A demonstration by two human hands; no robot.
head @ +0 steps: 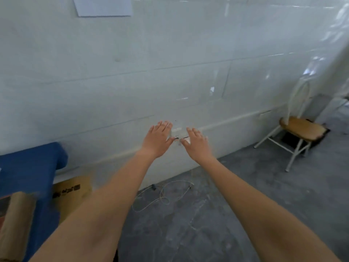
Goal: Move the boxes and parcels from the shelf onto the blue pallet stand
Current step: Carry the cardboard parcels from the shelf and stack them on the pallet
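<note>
Both my arms stretch forward toward a white tiled wall. My left hand [158,139] and my right hand [196,143] are side by side with fingers straight, palms down, holding nothing. The blue pallet stand [32,167] sits at the lower left edge. A brown paper parcel [14,224] lies on it at the bottom left corner. A flat cardboard box [72,193] with black print lies just to the right of the stand, near the wall. No shelf is in view.
A white metal chair [300,129] with a tan seat stands at the right by the wall. A thin white cable [162,195] is coiled on the grey concrete floor below my hands. A paper sheet [103,5] hangs on the wall at the top.
</note>
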